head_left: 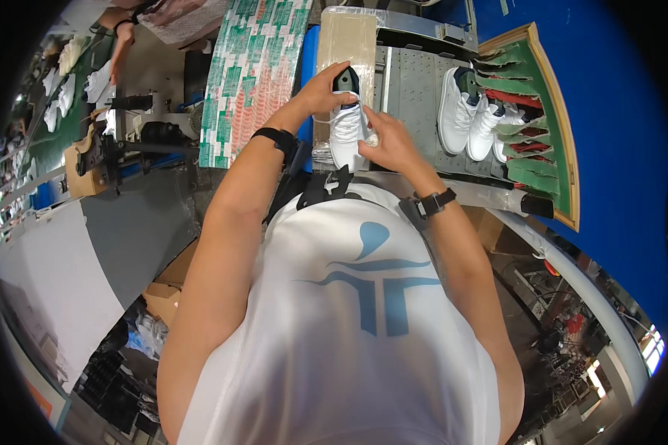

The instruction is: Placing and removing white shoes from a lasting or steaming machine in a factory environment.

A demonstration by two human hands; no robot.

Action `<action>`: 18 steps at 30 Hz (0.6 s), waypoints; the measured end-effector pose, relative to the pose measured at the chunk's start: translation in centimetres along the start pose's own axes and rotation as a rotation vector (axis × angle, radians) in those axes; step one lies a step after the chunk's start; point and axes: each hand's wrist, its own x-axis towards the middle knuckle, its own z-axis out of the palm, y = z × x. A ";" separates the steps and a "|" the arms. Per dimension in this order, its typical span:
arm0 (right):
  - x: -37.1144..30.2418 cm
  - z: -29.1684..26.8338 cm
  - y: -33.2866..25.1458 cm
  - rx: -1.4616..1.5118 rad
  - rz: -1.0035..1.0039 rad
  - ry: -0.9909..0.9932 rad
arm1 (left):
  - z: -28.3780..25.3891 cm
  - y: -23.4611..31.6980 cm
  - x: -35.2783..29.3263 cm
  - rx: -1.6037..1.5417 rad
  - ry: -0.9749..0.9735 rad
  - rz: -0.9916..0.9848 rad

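A white lace-up sneaker point(344, 139) with a dark-lined opening lies in front of me, toe toward my body. It rests on a tan, plastic-wrapped board point(341, 38). My left hand point(321, 93) grips its collar, with the index finger reaching to the heel and the thumb across the opening near the tongue. On the other side, my right hand point(395, 144) has its index finger and thumb along the shoe's upper. Its other fingers curl around a small pale thing point(373, 139) that I cannot make out. White laces hang loosely beside the shoe.
To the right, several white sneakers point(453, 111) stand on a grey conveyor point(410, 93), some under a wood-framed opening point(574, 178) hung with green and red strips. A green-and-white patterned board point(252, 70) lies left. Another person's arm point(122, 44) shows at the upper left.
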 end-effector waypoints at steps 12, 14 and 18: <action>-7.6 -3.3 -6.7 -0.102 0.148 -0.195 | -0.6 1.2 -0.8 -0.108 0.007 -0.084; -7.4 -3.1 -5.7 0.058 0.221 -0.195 | -0.7 0.1 -0.4 -0.133 0.004 -0.079; -4.4 -0.8 -2.3 0.109 0.082 0.022 | -0.5 0.9 0.0 -0.137 -0.049 -0.084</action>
